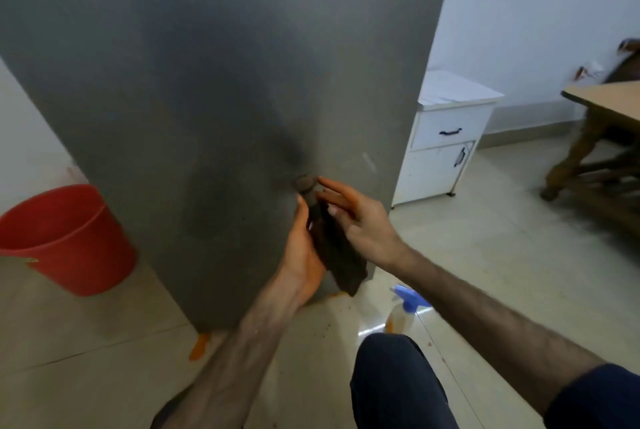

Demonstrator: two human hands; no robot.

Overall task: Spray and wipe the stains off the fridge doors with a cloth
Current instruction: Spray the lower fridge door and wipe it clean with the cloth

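That dark cloth [334,248] looks limp and floppy, so bunch it mid-length; left hand [304,252] grips it, right hand [353,217] touches it with straight fingers against the fridge door [207,82].

The grey fridge door [207,99] is blocking everything ahead. Left of it, a red bucket [65,238] is crowding the wall gap. Right of it, open floor [485,238] is stretching to a white cabinet [443,144]; a spray bottle [405,307] is standing near its lower corner.
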